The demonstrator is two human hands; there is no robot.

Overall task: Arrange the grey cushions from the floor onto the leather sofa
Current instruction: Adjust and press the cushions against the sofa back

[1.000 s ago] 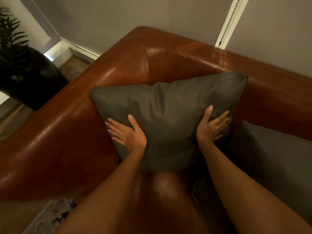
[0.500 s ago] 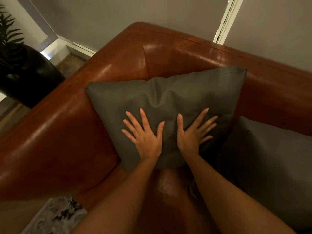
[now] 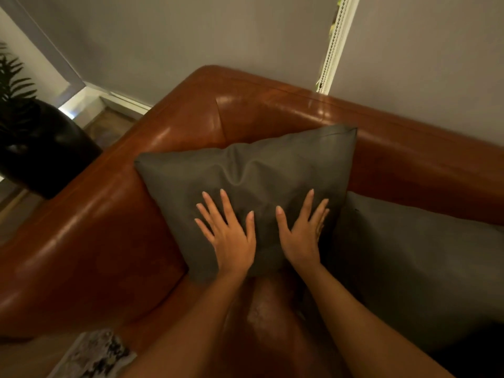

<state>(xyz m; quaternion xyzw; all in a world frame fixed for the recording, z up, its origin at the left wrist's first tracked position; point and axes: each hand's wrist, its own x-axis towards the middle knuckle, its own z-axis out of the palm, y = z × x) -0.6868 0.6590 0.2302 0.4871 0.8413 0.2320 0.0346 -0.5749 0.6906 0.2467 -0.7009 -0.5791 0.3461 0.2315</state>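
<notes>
A grey cushion [image 3: 245, 173] leans upright in the corner of the brown leather sofa [image 3: 103, 236], against the backrest and left armrest. My left hand [image 3: 229, 236] presses flat on its lower front with fingers spread. My right hand [image 3: 302, 233] presses flat beside it, fingers straight, near the cushion's right edge. A second grey cushion [image 3: 414, 257] lies on the seat to the right, touching the first.
A black round planter [image 3: 41, 148] with a dark plant stands on the floor left of the armrest. A patterned rug corner [image 3: 92, 356] shows at the bottom left. A grey wall and a blind's bead chain [image 3: 338, 39] rise behind the sofa.
My hands slid from the cushion's sides toward its middle and now lie flat on its front, a little further apart than half a second ago. The view shifted slightly.
</notes>
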